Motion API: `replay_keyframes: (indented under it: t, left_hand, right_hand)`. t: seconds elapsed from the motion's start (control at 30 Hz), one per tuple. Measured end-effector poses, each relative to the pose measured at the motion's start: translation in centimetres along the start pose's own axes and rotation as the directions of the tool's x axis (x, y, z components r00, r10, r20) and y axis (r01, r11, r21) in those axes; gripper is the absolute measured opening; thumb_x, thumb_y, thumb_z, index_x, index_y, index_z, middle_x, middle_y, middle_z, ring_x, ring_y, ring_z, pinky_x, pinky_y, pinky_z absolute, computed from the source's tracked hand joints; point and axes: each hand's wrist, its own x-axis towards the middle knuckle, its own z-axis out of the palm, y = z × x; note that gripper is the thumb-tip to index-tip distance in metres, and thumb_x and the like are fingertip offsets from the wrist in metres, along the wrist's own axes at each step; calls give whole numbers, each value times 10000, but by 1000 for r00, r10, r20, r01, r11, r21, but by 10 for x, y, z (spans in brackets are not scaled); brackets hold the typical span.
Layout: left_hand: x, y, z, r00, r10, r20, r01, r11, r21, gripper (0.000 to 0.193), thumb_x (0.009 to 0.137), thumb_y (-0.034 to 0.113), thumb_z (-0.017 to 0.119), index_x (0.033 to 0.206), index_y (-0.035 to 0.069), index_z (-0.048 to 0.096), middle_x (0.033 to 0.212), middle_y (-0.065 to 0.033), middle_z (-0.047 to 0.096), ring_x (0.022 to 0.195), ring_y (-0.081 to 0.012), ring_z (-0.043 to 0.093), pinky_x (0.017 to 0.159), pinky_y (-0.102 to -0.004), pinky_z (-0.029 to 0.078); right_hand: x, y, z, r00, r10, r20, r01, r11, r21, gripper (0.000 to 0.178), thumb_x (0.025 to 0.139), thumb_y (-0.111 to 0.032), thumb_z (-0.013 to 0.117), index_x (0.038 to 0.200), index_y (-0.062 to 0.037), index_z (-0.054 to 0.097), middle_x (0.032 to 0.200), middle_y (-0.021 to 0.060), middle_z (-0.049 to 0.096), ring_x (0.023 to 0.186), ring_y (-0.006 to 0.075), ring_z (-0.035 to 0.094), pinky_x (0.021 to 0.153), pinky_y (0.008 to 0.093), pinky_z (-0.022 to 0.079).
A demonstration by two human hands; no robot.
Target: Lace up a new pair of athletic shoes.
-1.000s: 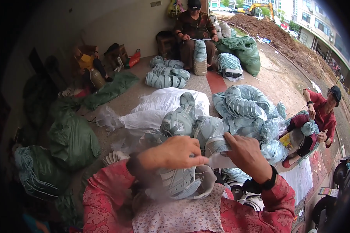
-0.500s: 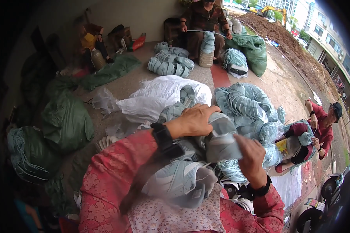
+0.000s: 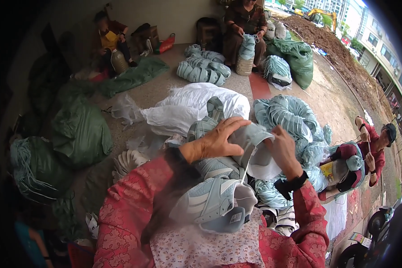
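In front of me is a pale blue-grey shoe upper (image 3: 260, 154), its light lining showing. My right hand (image 3: 283, 149) pinches its right edge, fingers curled in. On its left side my left hand (image 3: 216, 142) rests with index finger and thumb spread apart. A white cord (image 3: 245, 171) runs from this upper down to a second laced shoe upper (image 3: 210, 203) lying over my lap. More grey-blue uppers (image 3: 219, 167) are bunched under my left hand. What supports the upper from inside is hidden.
Ahead lies a white sack (image 3: 196, 105), with coiled strings of shoe uppers (image 3: 288, 116) to its right. Green sacks (image 3: 82, 134) stand at left. Co-workers sit at the back and right, one beside a plastic bottle (image 3: 244, 66). A parked scooter (image 3: 366, 241) stands lower right.
The upper has turned and shows more of its lining. My left fingers have spread apart. My right hand has curled at its edge. The rear co-worker's hands have come together.
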Motion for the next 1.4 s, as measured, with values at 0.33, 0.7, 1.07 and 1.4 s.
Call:
replay_keyframes:
  t: [0.33,0.7,1.07,1.4]
  left_hand:
    - [-127,12,-9,995,42,-90,-14,957,291,686,785,306,771,1355,45,493,1319,-172,507,1243,-364,483,1063,-417,390]
    - [-156,-42,15,850,-247,-464,393,885,249,1190,554,371,915,1490,73,243,1474,-217,294,1360,-406,316,1142,-464,275]
    - [-101,-54,-21,860,-509,34,445,716,-537,1004,641,358,933,1389,20,355,1266,-157,538,1231,-215,492,1025,-333,416]
    - [-116,65,-3,971,-234,-46,235,912,335,632,787,355,798,1216,-37,549,1340,-226,470,1176,-367,542,979,-396,471]
  right_hand:
    - [-31,-54,-67,982,189,7,-183,941,285,433,805,-31,698,1222,-60,587,915,119,581,748,262,617,694,367,502]
    - [-41,-86,-35,915,108,388,-394,447,803,396,900,13,601,1295,-4,575,1152,116,687,1017,201,666,852,302,495]
    - [-109,35,52,833,224,506,-377,-439,815,429,953,-190,616,1332,-28,501,1197,73,618,1039,161,613,903,290,502]
    - [-129,71,49,828,252,501,-477,-151,866,473,917,-201,671,1325,-26,509,1190,69,618,1032,148,607,900,285,501]
